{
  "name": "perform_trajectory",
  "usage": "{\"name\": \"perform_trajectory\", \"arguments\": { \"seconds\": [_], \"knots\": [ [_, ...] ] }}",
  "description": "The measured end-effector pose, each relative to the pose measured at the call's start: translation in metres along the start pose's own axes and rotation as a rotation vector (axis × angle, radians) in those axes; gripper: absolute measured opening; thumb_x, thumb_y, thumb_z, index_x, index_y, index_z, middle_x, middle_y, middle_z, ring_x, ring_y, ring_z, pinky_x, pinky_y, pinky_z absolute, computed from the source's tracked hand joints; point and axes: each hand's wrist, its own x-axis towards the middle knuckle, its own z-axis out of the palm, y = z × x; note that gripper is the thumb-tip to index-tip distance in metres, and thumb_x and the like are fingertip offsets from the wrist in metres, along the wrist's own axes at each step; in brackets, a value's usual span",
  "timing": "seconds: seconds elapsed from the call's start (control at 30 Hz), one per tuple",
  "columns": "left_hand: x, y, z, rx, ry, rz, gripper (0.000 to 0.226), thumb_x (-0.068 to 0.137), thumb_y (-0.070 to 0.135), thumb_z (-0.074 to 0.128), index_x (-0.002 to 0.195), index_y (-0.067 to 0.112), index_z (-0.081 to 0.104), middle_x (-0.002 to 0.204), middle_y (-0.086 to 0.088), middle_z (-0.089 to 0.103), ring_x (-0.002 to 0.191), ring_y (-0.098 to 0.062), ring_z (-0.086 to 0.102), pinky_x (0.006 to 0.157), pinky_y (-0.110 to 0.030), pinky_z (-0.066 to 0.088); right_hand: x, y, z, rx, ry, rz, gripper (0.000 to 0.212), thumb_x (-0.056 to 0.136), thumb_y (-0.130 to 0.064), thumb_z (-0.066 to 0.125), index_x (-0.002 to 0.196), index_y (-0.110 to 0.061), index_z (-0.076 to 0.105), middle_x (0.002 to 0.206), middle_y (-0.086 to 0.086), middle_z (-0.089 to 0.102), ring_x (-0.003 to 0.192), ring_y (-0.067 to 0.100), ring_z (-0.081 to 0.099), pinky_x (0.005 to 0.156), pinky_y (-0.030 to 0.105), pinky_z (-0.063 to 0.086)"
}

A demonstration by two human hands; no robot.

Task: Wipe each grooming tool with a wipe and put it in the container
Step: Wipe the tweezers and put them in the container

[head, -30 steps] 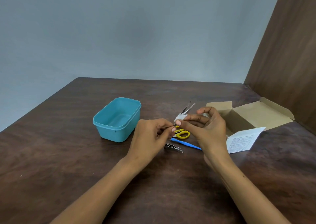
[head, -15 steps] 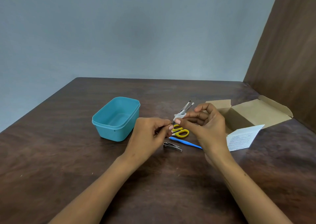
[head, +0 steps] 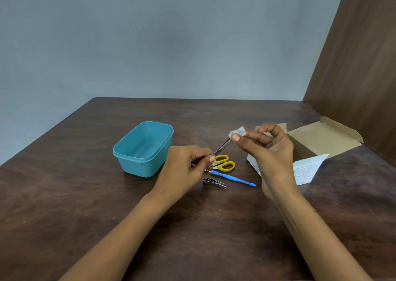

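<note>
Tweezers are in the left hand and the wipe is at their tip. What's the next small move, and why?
Probably carry the tweezers left and drop them into the teal container. The wipe, pinched by the right hand, has reached the far tip, so the pass looks finished. The left hand holds the near end, and the container looks empty.

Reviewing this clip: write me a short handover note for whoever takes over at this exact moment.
Left hand pinches the tweezers at their near end, above the table.
Right hand pinches the wipe at the tweezers' far tip.
Container, teal, looks empty: nothing put away yet.
On the table: yellow scissors, blue tool, nail clipper.
Left: finish the tweezers, drop them in, then wipe and store the other three.
</note>
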Motion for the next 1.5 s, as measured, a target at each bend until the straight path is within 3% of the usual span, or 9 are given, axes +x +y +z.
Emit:
{"name": "perform_trajectory", "arguments": {
  "seconds": [0.33, 0.5, 0.8, 1.33, 1.5],
  "knots": [
    [0.000, 0.001, 0.001, -0.044, 0.052, -0.007, 0.012, 0.087, 0.015, 0.065, 0.082, 0.014, 0.075, 0.069, 0.005, 0.070, 0.066, -0.006, 0.066, 0.059, -0.014, 0.049, -0.008, 0.004, 0.008, -0.107, -0.044, -0.016, 0.049, 0.057, 0.003, 0.085, 0.085, -0.015, 0.049, 0.069, 0.003, 0.074, 0.070, 0.018, 0.073, 0.061, 0.020, 0.053],
    [0.001, 0.000, 0.001, 0.002, 0.026, 0.026, 0.012, 0.087, 0.013, 0.065, 0.081, 0.013, 0.075, 0.067, 0.006, 0.070, 0.068, -0.005, 0.063, 0.059, -0.003, 0.039, -0.003, 0.000, 0.003, -0.031, 0.053, -0.020, 0.052, 0.057, 0.001, 0.085, 0.087, -0.016, 0.047, 0.070, 0.002, 0.073, 0.073, 0.018, 0.072, 0.066, 0.020, 0.052],
    [0.002, -0.003, -0.001, 0.017, 0.030, 0.033, 0.014, 0.087, 0.015, 0.064, 0.078, 0.011, 0.074, 0.068, 0.004, 0.070, 0.069, -0.007, 0.063, 0.058, -0.007, 0.041, -0.003, -0.006, 0.005, 0.038, 0.085, -0.044, 0.051, 0.061, 0.005, 0.082, 0.087, -0.017, 0.044, 0.076, 0.009, 0.071, 0.069, 0.012, 0.071, 0.060, 0.010, 0.048],
    [0.002, -0.005, 0.000, 0.020, 0.090, 0.023, 0.013, 0.086, 0.010, 0.065, 0.077, 0.015, 0.073, 0.066, 0.009, 0.068, 0.061, 0.005, 0.059, 0.056, -0.003, 0.037, -0.001, -0.007, 0.007, 0.138, 0.117, -0.039, 0.041, 0.066, 0.007, 0.077, 0.081, -0.016, 0.047, 0.061, -0.004, 0.071, 0.069, 0.010, 0.070, 0.065, 0.016, 0.052],
    [0.002, -0.007, -0.001, -0.019, 0.088, -0.008, 0.012, 0.087, 0.012, 0.065, 0.081, 0.016, 0.074, 0.068, 0.011, 0.069, 0.063, 0.004, 0.062, 0.056, -0.011, 0.047, 0.000, -0.006, 0.005, 0.188, 0.101, 0.000, 0.036, 0.070, 0.009, 0.073, 0.080, -0.014, 0.048, 0.061, -0.004, 0.070, 0.068, 0.010, 0.069, 0.069, 0.019, 0.055]
  ]
}}
